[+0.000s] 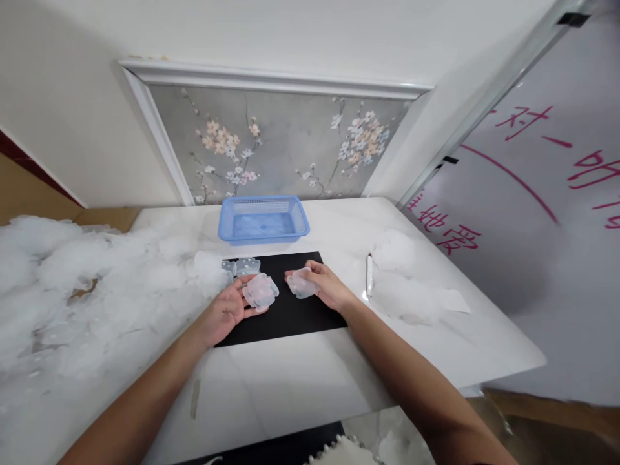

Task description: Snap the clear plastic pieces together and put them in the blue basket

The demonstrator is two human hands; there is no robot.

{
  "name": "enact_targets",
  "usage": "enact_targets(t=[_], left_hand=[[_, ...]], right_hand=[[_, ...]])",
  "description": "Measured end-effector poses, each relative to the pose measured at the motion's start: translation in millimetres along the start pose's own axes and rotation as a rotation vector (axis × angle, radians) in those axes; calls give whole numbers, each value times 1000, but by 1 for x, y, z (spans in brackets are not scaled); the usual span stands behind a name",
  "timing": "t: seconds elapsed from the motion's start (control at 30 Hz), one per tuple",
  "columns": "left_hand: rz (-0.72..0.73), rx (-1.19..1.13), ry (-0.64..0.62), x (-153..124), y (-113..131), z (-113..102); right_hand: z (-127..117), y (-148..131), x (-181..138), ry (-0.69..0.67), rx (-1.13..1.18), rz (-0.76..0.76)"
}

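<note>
My left hand (227, 311) holds a small clear plastic case (260, 292) in its fingers, over the black mat (285, 320). My right hand (323, 284) grips a second clear plastic case (301, 283) just to the right of the first; the two cases are a little apart. Two more clear cases (242, 266) lie on the mat's far left corner, behind my left hand.
A blue plastic basket (264, 220) stands behind the mat near the wall. A heap of clear plastic bags (87, 284) covers the table's left side. More plastic wrap (402, 278) and a white pen-like object (369, 274) lie to the right. The white table's edge (484, 381) runs close at right.
</note>
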State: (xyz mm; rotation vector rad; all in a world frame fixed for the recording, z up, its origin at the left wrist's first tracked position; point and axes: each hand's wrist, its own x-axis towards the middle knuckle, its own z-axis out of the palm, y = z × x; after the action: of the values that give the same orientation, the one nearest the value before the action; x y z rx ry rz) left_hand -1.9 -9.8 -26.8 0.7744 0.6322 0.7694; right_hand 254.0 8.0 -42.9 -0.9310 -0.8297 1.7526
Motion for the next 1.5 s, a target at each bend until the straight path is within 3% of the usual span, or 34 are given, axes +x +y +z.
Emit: enact_targets(t=[0.13, 0.3, 0.57, 0.67, 0.77, 0.83, 0.97, 1.27, 1.5], left_hand=[[-34, 5, -31, 0, -3, 1], [-53, 18, -66, 0, -4, 1], [-44, 40, -136, -1, -8, 0], [23, 202, -100, -1, -8, 3], [222, 634, 136, 0, -5, 6], [361, 994, 255, 2, -3, 6], [434, 1388, 221, 7, -1, -3], [477, 1474, 122, 7, -1, -12], [431, 1356, 40, 1, -8, 3]], right_hand=[[4, -3, -3, 13, -101, -96], [3, -2, -7, -22, -455, -319], [24, 12, -11, -420, -1000, -626], [32, 15, -12, -346, -885, -612], [29, 12, -11, -63, -562, -393], [22, 8, -8, 40, -315, -207], [7, 1, -3, -15, 8, 52], [-3, 0, 1, -34, 96, 143], [0, -4, -1, 44, -11, -21]])
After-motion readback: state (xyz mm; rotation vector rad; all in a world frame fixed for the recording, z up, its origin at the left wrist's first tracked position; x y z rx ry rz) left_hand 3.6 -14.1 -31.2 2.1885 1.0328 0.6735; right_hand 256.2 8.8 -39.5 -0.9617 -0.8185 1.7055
